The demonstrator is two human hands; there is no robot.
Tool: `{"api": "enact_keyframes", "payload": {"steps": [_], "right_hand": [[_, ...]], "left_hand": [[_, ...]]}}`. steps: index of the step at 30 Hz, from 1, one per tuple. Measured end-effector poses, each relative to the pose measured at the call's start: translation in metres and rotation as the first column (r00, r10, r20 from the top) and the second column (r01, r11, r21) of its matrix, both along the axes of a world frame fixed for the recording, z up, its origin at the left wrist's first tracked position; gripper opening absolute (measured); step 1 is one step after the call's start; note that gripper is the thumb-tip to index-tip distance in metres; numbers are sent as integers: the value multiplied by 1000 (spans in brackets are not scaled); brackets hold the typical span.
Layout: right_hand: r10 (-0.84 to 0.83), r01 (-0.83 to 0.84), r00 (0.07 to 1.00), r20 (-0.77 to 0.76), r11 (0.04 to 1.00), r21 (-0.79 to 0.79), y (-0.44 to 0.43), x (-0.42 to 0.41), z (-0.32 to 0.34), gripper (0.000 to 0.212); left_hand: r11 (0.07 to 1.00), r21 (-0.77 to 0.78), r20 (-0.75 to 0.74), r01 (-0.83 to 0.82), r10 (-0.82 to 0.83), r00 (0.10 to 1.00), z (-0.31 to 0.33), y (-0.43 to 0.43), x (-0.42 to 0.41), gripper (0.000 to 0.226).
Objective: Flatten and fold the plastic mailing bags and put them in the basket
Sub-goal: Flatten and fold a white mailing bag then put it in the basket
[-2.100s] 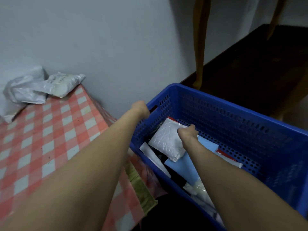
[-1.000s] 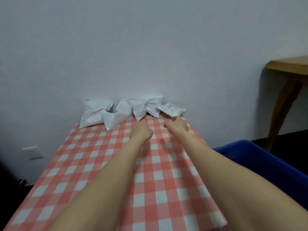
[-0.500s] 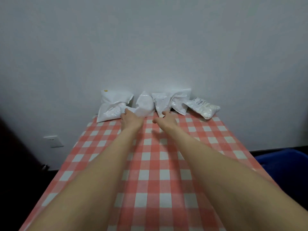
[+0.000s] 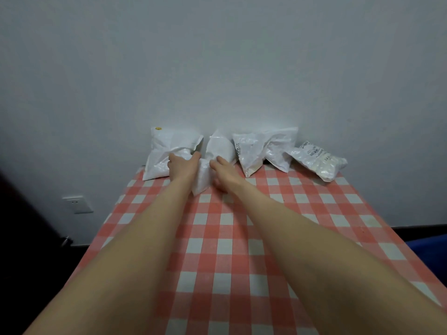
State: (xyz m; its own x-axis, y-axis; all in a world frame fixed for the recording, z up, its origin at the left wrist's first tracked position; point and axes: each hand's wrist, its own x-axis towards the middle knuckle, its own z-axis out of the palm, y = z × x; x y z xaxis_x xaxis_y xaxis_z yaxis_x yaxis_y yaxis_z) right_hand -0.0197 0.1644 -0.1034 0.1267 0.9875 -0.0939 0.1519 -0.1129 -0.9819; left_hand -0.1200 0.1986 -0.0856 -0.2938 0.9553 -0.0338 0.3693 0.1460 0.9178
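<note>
Head view, both forearms stretched forward over checked tablecloth (image 4: 227, 238), left hand (image 4: 181, 166) and right hand (image 4: 223, 171) flanking white mailing bag (image 4: 219, 147) at far table edge, right fingers (image 4: 218, 161) straight on it, left grip unclear.

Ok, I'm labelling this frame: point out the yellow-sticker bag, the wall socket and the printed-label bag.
yellow-sticker bag (image 4: 174, 141): head view, upper face.
wall socket (image 4: 77, 204): head view, plate centre.
printed-label bag (image 4: 319, 163): head view, bag's middle.
</note>
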Motion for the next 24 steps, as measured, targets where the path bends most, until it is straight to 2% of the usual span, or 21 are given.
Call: {"api": "enact_keyframes", "payload": {"steps": [2, 3, 6, 10, 11, 14, 17, 18, 20, 24], "right_hand": [[-18, 19, 999, -33, 1000, 13, -1, -1, 2, 40], [-31, 31, 999, -40, 999, 10, -5, -1, 4, 44], [-31, 32, 999, -25, 999, 35, -15, 3, 11, 35], [-43, 47, 998, -50, 995, 84, -43, 11, 26, 36], [-32, 39, 996, -85, 995, 87, -43, 13, 26, 39], [32, -17, 985, -171, 996, 85, -73, 23, 36, 69], [109, -94, 984, -144, 990, 108, -105, 42, 45, 45], [104, -92, 988, -116, 990, 102, -112, 49, 43, 50], [52, -43, 995, -84, 994, 100, -131, 62, 43, 64], [-164, 178, 973, -164, 981, 73, -173, 89, 42, 60]], "left_hand": [[999, 39, -3, 7, -7, 1000, 1, 0, 0, 39], [998, 65, -18, 9, -8, 1000, 2, -3, -1, 18], [991, 129, -54, 32, -25, 998, 6, -16, 0, 22], [978, 190, -12, 87, -86, 996, 25, -46, 5, 12], [976, 190, 10, 107, -111, 994, 26, -46, 8, 15], [961, 196, 121, 194, -220, 968, 39, -72, 18, 21], [948, 177, 230, 265, -301, 925, 54, -103, 36, 29], [942, 174, 268, 287, -325, 907, 57, -114, 43, 33], [930, 187, 311, 318, -363, 878, 59, -132, 57, 36], [894, 227, 305, 385, -441, 844, 54, -166, 76, 31]]}}
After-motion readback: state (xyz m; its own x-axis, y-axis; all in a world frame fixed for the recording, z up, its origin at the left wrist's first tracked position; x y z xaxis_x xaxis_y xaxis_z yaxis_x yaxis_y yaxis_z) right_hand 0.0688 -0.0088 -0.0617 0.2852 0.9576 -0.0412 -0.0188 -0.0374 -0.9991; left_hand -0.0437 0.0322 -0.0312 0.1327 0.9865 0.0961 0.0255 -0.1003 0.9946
